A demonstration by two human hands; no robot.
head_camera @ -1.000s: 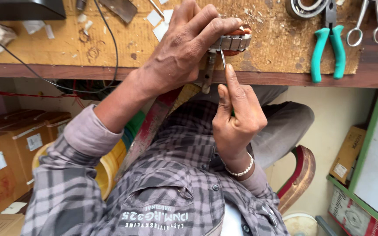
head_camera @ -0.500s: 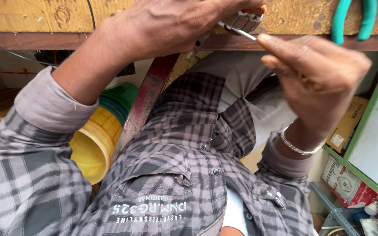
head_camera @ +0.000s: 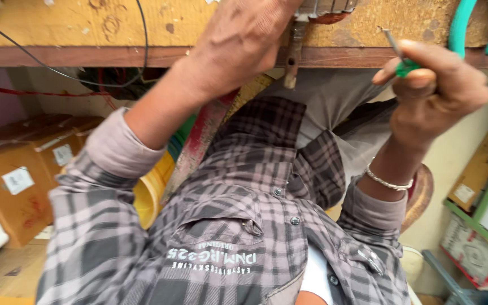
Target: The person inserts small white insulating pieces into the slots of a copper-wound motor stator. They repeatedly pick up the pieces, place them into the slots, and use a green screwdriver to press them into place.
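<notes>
Two hands were at work at the edge of the wooden workbench (head_camera: 114, 25). The left hand (head_camera: 244, 39) was clamped around a small metal part (head_camera: 326, 7) at the top of the frame, its fingers wrapped tight, the part mostly cut off by the frame edge. The right hand (head_camera: 433, 93) pinched a thin green-handled screwdriver (head_camera: 397, 53), tip pointing up and left. A second before, that tip had sat against the metal part; by this moment it had drawn off to the right and stood clear of it, so the poking at the part looked paused. The view had also dropped nearer the plaid shirt (head_camera: 227, 214). Teal-handled pliers (head_camera: 481, 22) lay on the bench, far right. Cardboard boxes (head_camera: 18, 181) stood at left.
</notes>
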